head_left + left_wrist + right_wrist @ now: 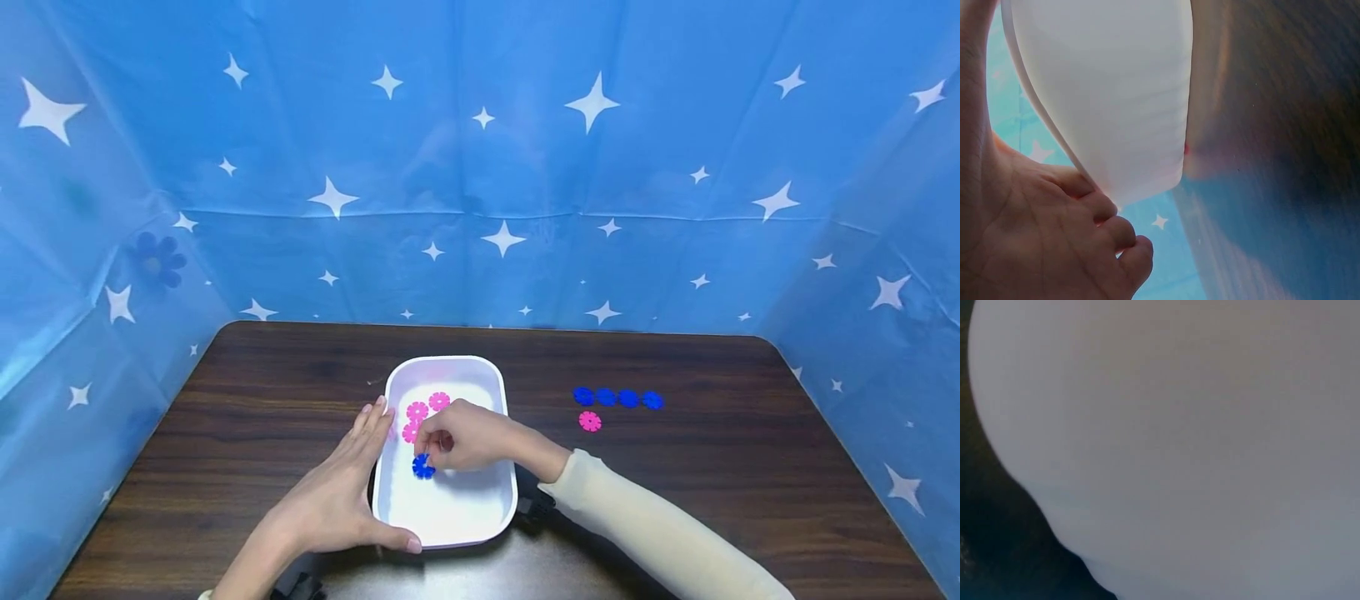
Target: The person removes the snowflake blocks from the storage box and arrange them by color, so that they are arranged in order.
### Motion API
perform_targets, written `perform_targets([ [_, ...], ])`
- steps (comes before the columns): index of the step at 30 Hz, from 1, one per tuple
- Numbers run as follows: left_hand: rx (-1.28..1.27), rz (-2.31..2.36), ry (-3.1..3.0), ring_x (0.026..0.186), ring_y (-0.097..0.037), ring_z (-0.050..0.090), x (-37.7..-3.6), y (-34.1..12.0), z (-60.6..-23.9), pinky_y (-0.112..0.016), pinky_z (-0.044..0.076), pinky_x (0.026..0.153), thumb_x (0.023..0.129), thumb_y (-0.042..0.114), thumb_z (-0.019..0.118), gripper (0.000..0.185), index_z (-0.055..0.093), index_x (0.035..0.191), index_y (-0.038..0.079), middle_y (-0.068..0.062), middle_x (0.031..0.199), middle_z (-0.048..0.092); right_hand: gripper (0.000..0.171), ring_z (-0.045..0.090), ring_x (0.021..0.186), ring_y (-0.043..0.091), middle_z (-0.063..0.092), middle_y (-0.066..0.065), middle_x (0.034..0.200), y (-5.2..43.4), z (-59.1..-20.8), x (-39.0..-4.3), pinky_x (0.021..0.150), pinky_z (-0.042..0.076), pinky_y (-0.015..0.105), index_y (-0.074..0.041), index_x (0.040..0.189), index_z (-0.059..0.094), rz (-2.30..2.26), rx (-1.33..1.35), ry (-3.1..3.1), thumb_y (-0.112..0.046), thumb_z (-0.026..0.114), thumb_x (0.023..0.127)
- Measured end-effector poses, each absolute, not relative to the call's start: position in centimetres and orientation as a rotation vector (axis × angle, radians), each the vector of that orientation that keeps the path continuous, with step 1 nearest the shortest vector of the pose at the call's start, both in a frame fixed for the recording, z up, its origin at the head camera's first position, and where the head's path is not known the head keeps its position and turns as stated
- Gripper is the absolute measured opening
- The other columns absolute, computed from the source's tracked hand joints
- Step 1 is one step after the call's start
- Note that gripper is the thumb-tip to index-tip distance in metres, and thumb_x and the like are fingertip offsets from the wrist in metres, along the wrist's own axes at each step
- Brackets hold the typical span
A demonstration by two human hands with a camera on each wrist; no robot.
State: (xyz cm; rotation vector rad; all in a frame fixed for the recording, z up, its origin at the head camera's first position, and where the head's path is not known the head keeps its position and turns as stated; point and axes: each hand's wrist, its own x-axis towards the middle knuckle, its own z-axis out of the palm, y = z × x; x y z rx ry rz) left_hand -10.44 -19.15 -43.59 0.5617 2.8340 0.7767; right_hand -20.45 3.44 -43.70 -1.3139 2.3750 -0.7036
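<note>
The blue flower disc is pinched by the right hand inside the white tray, at 6 o'clock of the pink discs. The tray is steadied by the flat, open left hand on the counter. The pinch should probably be kept firm and the lift vertical.

No legible txt, labels or nos. anywhere (star print only)

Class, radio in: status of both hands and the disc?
Left hand steadies white tray. Right hand pinches blue disc inside tray. Nothing in the way.
</note>
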Motion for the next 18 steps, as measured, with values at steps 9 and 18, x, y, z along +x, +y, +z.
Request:
perform_targets([
  [9,0.534,0.760,2.833,0.162,-0.031,0.001,-10.4,-19.1,-43.7,-0.063,0.029,0.121,0.048,0.092,0.077,0.157,0.007,0.167,0.016,-0.004,0.175,-0.001,0.013,0.049,0.064,-0.002,0.065,-0.007,0.073,3.8,-43.5,-20.2,0.063,0.041,0.012,-0.012,0.096,0.075,-0.846,-1.355,2.479,-0.005,0.066,0.091],
  [18,0.535,0.753,2.841,0.162,-0.031,0.002,-10.4,-19.2,-43.7,-0.062,0.031,0.121,0.047,0.093,0.076,0.158,0.008,0.167,0.015,-0.004,0.175,-0.002,0.013,0.052,0.065,0.004,0.067,-0.004,0.075,4.9,-42.9,-19.5,0.061,0.042,0.013,-0.011,0.097,0.074,-1.018,-1.329,2.499,-0.002,0.066,0.090],
])
